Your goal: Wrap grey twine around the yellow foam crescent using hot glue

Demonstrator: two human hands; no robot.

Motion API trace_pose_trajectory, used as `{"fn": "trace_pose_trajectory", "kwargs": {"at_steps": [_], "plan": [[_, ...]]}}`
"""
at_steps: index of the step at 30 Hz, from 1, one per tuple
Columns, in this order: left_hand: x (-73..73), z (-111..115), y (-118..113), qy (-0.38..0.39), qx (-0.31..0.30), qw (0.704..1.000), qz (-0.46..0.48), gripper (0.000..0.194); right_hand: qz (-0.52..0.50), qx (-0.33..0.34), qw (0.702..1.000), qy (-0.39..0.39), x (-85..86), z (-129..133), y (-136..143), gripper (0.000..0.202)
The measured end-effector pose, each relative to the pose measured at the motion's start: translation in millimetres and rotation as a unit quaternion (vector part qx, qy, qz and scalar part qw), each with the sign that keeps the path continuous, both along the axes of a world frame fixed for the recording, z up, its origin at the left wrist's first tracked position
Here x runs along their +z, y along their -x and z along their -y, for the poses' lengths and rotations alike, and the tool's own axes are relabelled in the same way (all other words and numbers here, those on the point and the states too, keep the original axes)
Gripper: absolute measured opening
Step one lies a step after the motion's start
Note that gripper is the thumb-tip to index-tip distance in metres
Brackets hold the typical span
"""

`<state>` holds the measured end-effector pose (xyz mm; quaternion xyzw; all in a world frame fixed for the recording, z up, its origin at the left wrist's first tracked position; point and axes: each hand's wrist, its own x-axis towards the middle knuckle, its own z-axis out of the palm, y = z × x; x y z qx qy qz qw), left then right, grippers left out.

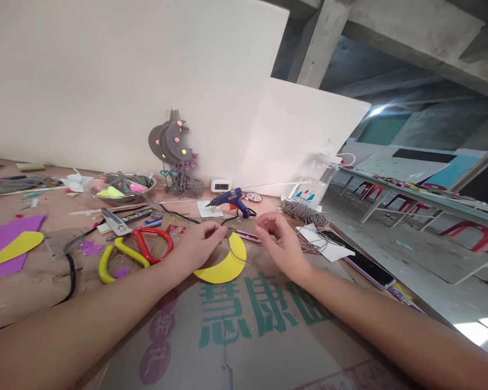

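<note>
My left fingers (218,237): pinching grey cord (232,251) over one yellow crescent (223,272). My right fingers (265,238): curled, grip unclear.

The cardboard sheet (276,357) occupies the lower centre of the frame. The crescent piece (223,272) lies at its far part, between the left hand (203,244) and the right hand (282,246). Behind the crescent piece lies the glue gun (232,199); behind that, the clock (221,186). At centre left, the scissors (122,227) lie before the bowl (120,200). At centre right, the yarn bundle (303,212) lies before the jar (315,181); the phone (366,264) lies right of the right hand.
</note>
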<state>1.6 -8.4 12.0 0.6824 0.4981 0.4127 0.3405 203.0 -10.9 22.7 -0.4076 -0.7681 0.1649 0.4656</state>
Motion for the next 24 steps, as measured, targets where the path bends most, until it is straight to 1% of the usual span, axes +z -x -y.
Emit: {"fn": "trace_pose_trajectory", "kwargs": {"at_steps": [4,7,10,13,16,18,22,24], "plan": [[-0.8,-1,0,-0.004,0.003,1.0,0.007,0.031,-0.087,-0.02,0.994,0.068,-2.4,-27,-11,0.015],[-1.1,-2,-1,-0.002,0.002,1.0,0.009,0.031,-0.096,-0.027,0.99,0.103,-0.2,-40,-22,0.011],[-0.6,-1,-1,0.006,-0.001,1.0,0.008,0.031,-0.066,-0.046,0.992,0.098,2.9,-45,-30,0.011],[-0.3,-1,0,0.007,0.001,1.0,0.007,0.03,-0.033,-0.072,0.993,0.082,5.2,-45,-31,0.012],[-0.8,-1,0,-0.002,0.006,1.0,0.01,0.03,-0.014,-0.07,0.996,0.054,7.5,-44,-27,0.01],[-1.6,-2,0,-0.003,0.004,1.0,0.012,0.03,-0.003,-0.064,0.997,0.053,9.3,-46,-25,0.014],[-3.2,-3,0,0.007,-0.005,1.0,0.017,0.03,0.048,-0.049,0.996,0.056,11.9,-63,-20,0.023],[-3.3,-2,-1,0.018,-0.005,1.0,0.018,0.03,0.076,-0.044,0.994,0.065,11.3,-78,-16,0.035]]}}
